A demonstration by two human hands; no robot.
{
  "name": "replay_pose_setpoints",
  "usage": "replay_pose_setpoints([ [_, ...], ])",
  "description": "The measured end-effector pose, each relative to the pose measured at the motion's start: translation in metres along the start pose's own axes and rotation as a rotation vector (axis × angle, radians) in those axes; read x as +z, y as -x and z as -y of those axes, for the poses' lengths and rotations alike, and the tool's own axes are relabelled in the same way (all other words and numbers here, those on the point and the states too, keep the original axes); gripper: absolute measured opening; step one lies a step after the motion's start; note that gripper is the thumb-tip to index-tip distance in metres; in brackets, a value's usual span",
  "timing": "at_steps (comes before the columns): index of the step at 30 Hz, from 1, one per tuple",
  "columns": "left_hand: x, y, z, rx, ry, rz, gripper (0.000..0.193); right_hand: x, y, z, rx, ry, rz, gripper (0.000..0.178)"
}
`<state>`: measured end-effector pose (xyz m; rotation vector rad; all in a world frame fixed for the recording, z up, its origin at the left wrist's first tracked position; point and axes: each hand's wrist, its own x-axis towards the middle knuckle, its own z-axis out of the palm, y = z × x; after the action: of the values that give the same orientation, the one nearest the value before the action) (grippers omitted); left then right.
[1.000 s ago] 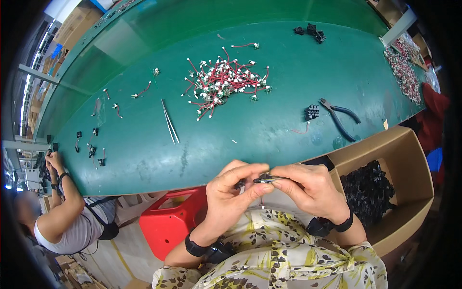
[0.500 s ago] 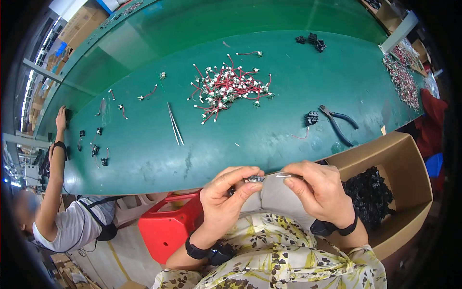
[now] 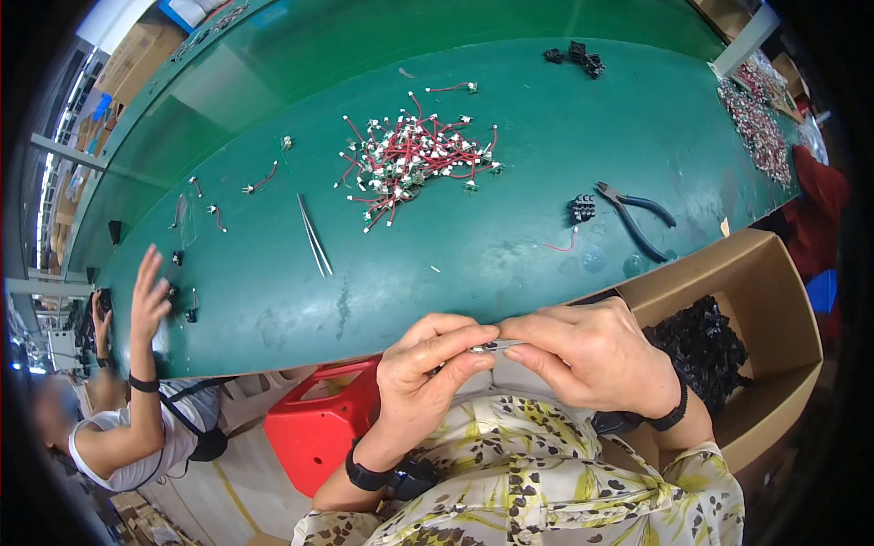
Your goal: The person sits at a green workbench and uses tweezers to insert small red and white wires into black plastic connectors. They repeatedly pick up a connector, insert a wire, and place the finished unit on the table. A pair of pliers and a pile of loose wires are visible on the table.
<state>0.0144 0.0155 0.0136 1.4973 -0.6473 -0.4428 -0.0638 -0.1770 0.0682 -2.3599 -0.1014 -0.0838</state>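
Lower middle of frame | your left hand [image 3: 421, 366] has a tiny part [image 3: 481, 348] pinched, fingers basically closed | your right hand [image 3: 596, 357] pinches some silver thing [image 3: 503, 345] right by it | wire pile [image 3: 414, 155] upper middle

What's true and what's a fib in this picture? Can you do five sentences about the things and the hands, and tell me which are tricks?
1. The thin silver metal tweezers lie left of the tangled pile of white connectors with red wires. True.
2. The blue-handled metal pliers lie inside a box. False: they lie on the flat green table.
3. The bare left hand and bare right hand meet at a small silvery piece. True.
4. The red plastic stool is on top of the table. False: it is off the table, near the left forearm.
5. The open brown cardboard box holds a heap of black parts. True.
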Motion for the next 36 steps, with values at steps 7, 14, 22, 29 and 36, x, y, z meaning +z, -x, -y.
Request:
replay_pose_setpoints([
  [7, 0.004, -0.003, -0.001, 0.021, -0.071, -0.004, 0.024, -0.001, -0.002, -0.002, -0.045, 0.172, 0.039, 0.014],
  [14, 0.008, -0.001, 0.001, 0.030, -0.071, -0.027, 0.024, 0.008, -0.005, -0.006, -0.127, 0.216, -0.062, 0.021],
  [22, 0.009, -0.006, -0.001, 0.000, -0.111, -0.086, 0.024, 0.017, -0.009, -0.013, -0.076, 0.061, -0.099, 0.011],
  [29, -0.031, -0.001, -0.010, -0.196, 0.036, -0.383, 0.031, 0.002, -0.001, -0.007, 0.077, -0.112, -0.092, 0.021],
  [36, -0.157, -0.008, -0.020, 0.055, -0.612, -0.905, 0.043, 0.008, 0.014, -0.015, 0.147, -0.182, -0.137, 0.024],
])
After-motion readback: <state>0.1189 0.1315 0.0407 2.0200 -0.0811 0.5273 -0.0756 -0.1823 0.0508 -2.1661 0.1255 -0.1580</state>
